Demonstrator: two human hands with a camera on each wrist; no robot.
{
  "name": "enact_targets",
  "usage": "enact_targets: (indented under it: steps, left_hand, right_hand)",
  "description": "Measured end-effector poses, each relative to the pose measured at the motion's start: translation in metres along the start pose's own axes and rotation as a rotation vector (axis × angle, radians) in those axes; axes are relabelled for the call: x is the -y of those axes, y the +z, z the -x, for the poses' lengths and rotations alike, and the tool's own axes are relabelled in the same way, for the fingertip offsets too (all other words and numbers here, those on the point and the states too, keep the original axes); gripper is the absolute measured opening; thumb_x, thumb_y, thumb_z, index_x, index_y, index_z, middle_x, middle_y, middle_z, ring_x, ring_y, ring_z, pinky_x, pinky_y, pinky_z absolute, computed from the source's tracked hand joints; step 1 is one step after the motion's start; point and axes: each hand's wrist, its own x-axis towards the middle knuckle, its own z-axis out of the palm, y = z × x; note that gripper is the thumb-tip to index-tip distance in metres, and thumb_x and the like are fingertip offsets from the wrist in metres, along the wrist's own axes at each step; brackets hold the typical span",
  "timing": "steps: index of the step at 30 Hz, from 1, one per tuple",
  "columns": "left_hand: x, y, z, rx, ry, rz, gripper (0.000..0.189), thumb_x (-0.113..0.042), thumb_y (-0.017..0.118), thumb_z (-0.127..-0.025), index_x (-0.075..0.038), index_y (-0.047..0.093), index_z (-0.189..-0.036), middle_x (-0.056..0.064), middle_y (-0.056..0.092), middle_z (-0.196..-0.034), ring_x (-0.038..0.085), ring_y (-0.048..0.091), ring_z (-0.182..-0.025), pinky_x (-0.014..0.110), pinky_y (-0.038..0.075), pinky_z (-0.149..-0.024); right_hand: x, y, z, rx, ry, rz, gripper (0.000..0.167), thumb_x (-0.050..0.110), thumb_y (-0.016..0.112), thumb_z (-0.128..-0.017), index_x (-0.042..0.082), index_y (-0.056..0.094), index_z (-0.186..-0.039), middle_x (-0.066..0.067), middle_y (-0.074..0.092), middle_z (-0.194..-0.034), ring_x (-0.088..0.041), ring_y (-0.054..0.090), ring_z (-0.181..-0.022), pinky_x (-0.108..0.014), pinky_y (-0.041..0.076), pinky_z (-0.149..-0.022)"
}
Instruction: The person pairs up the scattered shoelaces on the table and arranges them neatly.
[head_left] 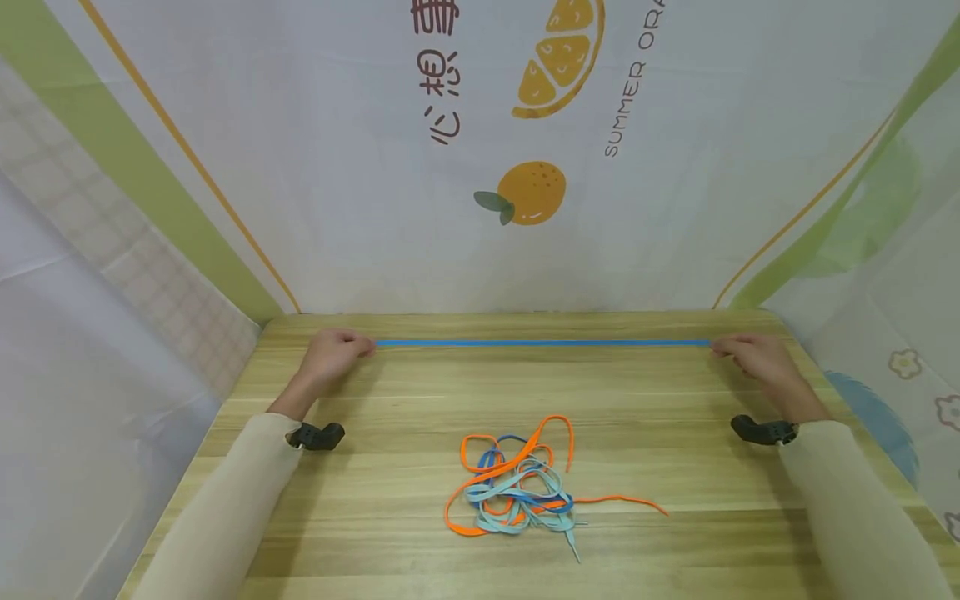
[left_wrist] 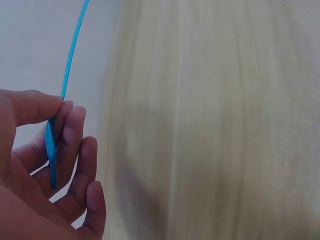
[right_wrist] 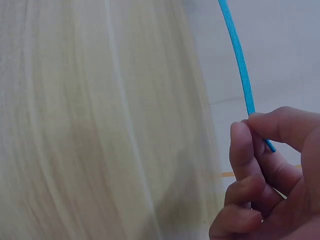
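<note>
A blue shoelace (head_left: 540, 342) runs straight and level between my two hands, near the table's far edge. My left hand (head_left: 333, 357) pinches one end between thumb and forefinger. In the left wrist view, the tip of the shoelace (left_wrist: 50, 145) hangs past the thumb in front of the other fingers. At the right, my right hand (head_left: 757, 360) pinches the opposite end; its short tip sticks out below the thumb beside the shoelace (right_wrist: 242, 70) in the right wrist view. Nearer to me lies a tangled pile of orange (head_left: 459, 528), pale blue and darker blue laces.
The wooden table (head_left: 375, 517) has its far edge against a white curtain (head_left: 360, 208) printed with oranges and lettering. More curtain hangs at both sides. One orange lace end (head_left: 630, 499) trails right from the pile.
</note>
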Motion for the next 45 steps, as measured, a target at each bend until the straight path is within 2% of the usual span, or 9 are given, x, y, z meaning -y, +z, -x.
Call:
enact_targets:
  steps: [1, 4, 7, 9, 16, 24, 36, 38, 45]
  left_hand:
    - [0.001, 0.003, -0.002, -0.012, 0.006, -0.022, 0.038, -0.026, 0.062, -0.111, 0.005, 0.079, -0.123, 0.026, 0.07, -0.138, 0.047, 0.061, -0.133, 0.062, 0.047, -0.112]
    - [0.004, 0.013, -0.008, -0.036, 0.018, -0.084, 0.036, -0.024, 0.064, -0.109, 0.006, 0.08, -0.122, 0.026, 0.073, -0.133, 0.047, 0.064, -0.129, 0.06, 0.05, -0.109]
    - [0.007, 0.021, -0.014, -0.047, 0.021, -0.143, 0.036, -0.024, 0.063, -0.108, 0.004, 0.081, -0.121, 0.024, 0.074, -0.131, 0.046, 0.066, -0.125, 0.059, 0.053, -0.106]
    - [0.008, 0.025, -0.017, -0.051, 0.019, -0.168, 0.036, -0.025, 0.064, -0.106, 0.002, 0.082, -0.119, 0.023, 0.076, -0.128, 0.044, 0.069, -0.12, 0.058, 0.055, -0.101]
    - [0.011, 0.032, -0.027, -0.05, -0.018, -0.23, 0.03, -0.031, 0.069, -0.097, -0.006, 0.085, -0.103, 0.014, 0.08, -0.11, 0.03, 0.069, -0.087, 0.043, 0.055, -0.073]
    - [0.004, 0.036, -0.025, -0.067, -0.032, -0.331, 0.029, -0.029, 0.071, -0.095, -0.006, 0.085, -0.103, 0.013, 0.08, -0.107, 0.025, 0.064, -0.078, 0.037, 0.052, -0.063]
    - [-0.007, 0.041, -0.02, -0.092, -0.057, -0.362, 0.027, -0.028, 0.071, -0.096, -0.008, 0.083, -0.109, 0.015, 0.08, -0.113, 0.035, 0.072, -0.098, 0.048, 0.056, -0.079]
    - [0.003, 0.042, -0.028, -0.097, -0.046, -0.356, 0.024, -0.029, 0.071, -0.096, -0.01, 0.082, -0.106, 0.013, 0.079, -0.108, 0.034, 0.072, -0.097, 0.047, 0.056, -0.077]
    - [-0.002, 0.033, -0.022, -0.084, -0.037, -0.349, 0.028, -0.029, 0.07, -0.098, -0.008, 0.081, -0.112, 0.014, 0.078, -0.114, 0.036, 0.071, -0.102, 0.05, 0.056, -0.084]
  right_hand:
    - [0.0, 0.002, -0.001, -0.01, -0.003, 0.016, 0.046, 0.037, 0.064, -0.111, -0.005, 0.078, -0.122, 0.019, 0.064, -0.098, -0.013, 0.054, -0.09, -0.033, 0.049, -0.077]
    - [-0.003, 0.009, -0.005, -0.024, -0.021, 0.06, 0.048, 0.034, 0.062, -0.111, -0.01, 0.076, -0.124, -0.005, 0.076, -0.11, -0.03, 0.063, -0.11, -0.043, 0.051, -0.091]
    - [-0.005, 0.017, -0.008, -0.032, -0.026, 0.098, 0.049, 0.035, 0.064, -0.11, -0.01, 0.075, -0.127, -0.03, 0.068, -0.137, -0.049, 0.057, -0.13, -0.057, 0.047, -0.104]
    - [-0.007, 0.021, -0.009, -0.043, -0.021, 0.119, 0.049, 0.034, 0.065, -0.109, -0.01, 0.074, -0.127, -0.037, 0.061, -0.143, -0.055, 0.055, -0.131, -0.064, 0.046, -0.106]
    - [-0.006, 0.034, -0.013, -0.091, -0.015, 0.212, 0.047, 0.031, 0.068, -0.103, -0.009, 0.075, -0.127, -0.036, 0.063, -0.14, -0.058, 0.057, -0.128, -0.067, 0.047, -0.107]
    - [-0.002, 0.042, -0.013, -0.102, 0.021, 0.201, 0.048, 0.031, 0.071, -0.1, -0.009, 0.075, -0.128, -0.035, 0.064, -0.14, -0.056, 0.057, -0.127, -0.064, 0.05, -0.105]
    - [0.002, 0.043, -0.012, -0.089, 0.002, 0.228, 0.043, 0.026, 0.07, -0.098, -0.008, 0.074, -0.123, -0.033, 0.068, -0.132, -0.051, 0.06, -0.118, -0.061, 0.052, -0.097]
    - [0.003, 0.043, -0.011, -0.092, -0.006, 0.229, 0.041, 0.026, 0.07, -0.098, -0.008, 0.075, -0.121, -0.033, 0.069, -0.129, -0.05, 0.062, -0.115, -0.06, 0.052, -0.095]
    - [0.002, 0.037, -0.012, -0.08, -0.016, 0.242, 0.045, 0.028, 0.07, -0.1, -0.009, 0.073, -0.125, -0.034, 0.067, -0.131, -0.051, 0.062, -0.114, -0.057, 0.054, -0.09]
